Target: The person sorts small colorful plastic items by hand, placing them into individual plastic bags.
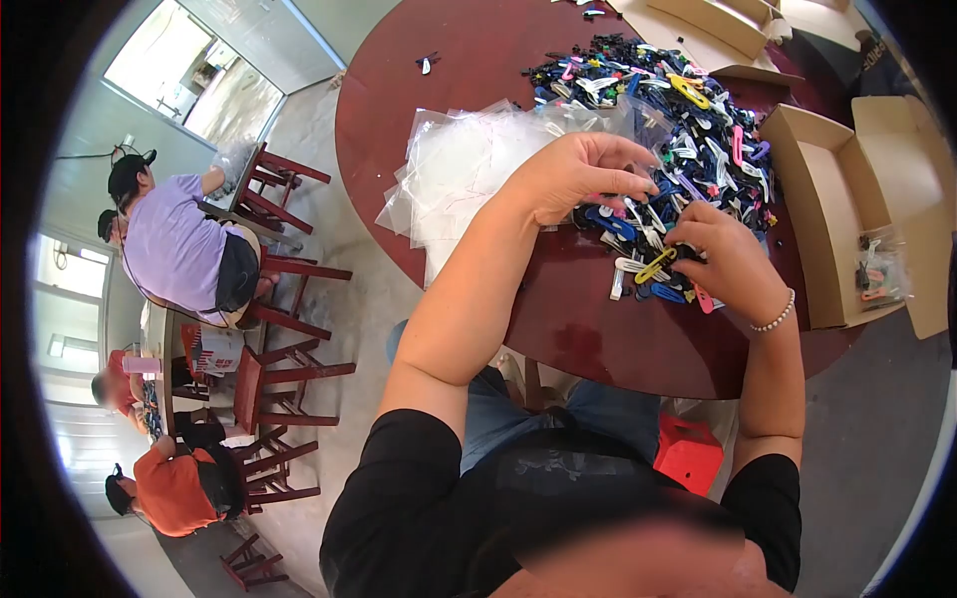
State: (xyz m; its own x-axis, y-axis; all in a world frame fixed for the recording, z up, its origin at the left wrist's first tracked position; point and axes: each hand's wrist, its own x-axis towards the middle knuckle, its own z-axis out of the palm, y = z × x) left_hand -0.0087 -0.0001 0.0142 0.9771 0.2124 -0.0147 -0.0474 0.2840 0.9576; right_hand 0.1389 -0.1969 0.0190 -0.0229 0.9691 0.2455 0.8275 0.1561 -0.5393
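Observation:
My left hand [598, 174] is over the near left side of a heap of snap hair clips [688, 120], its fingers curled around the edge of a clear plastic bag [643, 122]. The bag's lower part is hard to make out against the clips. At the heap's near edge, my right hand [733, 257] pinches a yellow hair clip [655, 266] between thumb and fingers. White clips [628, 265], blue clips and a coral clip [703, 298] lie just below it. Left of the heap, flat clear bags [459, 169] are spread in a loose pile.
An open cardboard box [815, 214] with a filled bag [881, 267] inside stands at the table's right. More cardboard [718, 25] lies at the back. The round red table [598, 344] curves in front of me. People sit on wooden stools [289, 374] at left.

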